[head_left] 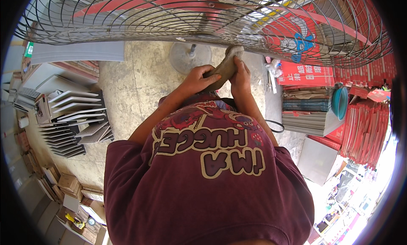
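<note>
A grey-brown cloth, which may be a work glove, is held in front of my body. My left hand grips its lower left part with the thumb lying along it. My right hand pinches its upper right side, its fingers pointing up. The pale, fuzzy top end of the cloth reaches up to the lower rim of a large standing fan. Whether the cloth touches the wire guard, I cannot tell. Red blades show behind the wires.
The fan's round base stands on the concrete floor. Slanted tile samples fill a rack at left. At right are stacked red cartons, a teal basin and a grey-white box.
</note>
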Tool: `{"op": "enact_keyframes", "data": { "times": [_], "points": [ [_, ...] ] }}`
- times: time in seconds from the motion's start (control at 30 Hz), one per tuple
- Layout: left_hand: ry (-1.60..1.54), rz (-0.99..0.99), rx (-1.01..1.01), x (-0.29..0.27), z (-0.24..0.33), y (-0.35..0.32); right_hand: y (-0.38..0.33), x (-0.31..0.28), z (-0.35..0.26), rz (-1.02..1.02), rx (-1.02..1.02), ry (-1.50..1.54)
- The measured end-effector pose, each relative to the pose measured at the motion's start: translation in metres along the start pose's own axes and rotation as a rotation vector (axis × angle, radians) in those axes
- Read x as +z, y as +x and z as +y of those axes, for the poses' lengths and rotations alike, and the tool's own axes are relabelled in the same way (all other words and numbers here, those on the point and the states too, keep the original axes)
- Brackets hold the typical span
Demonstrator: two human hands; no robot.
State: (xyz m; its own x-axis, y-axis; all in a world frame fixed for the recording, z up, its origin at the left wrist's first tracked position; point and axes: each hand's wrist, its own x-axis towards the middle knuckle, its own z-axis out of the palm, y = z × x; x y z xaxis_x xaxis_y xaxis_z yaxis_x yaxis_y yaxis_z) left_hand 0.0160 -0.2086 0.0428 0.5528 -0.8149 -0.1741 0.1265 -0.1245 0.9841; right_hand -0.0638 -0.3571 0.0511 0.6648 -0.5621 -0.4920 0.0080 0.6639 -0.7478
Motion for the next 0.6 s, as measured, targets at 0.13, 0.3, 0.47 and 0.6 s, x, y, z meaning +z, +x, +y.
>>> {"op": "enact_keyframes", "data": {
  "times": [0.13,0.3,0.47,0.6],
  "points": [
    [-0.032,0.007,0.018,0.0,0.001,-0.001,-0.011,0.013,-0.008,0.024,-0.227,-0.176],
    [-0.091,0.012,0.073,0.0,0.004,-0.002,-0.031,0.028,-0.015,-0.114,-0.52,-0.243],
    [-0.108,0.004,0.094,-0.002,0.013,-0.005,-0.041,0.039,-0.02,-0.214,-0.595,-0.305],
    [-0.05,0.027,0.057,-0.002,0.002,-0.007,-0.031,0.035,-0.018,-0.131,-0.402,-0.257]
  ]
}}
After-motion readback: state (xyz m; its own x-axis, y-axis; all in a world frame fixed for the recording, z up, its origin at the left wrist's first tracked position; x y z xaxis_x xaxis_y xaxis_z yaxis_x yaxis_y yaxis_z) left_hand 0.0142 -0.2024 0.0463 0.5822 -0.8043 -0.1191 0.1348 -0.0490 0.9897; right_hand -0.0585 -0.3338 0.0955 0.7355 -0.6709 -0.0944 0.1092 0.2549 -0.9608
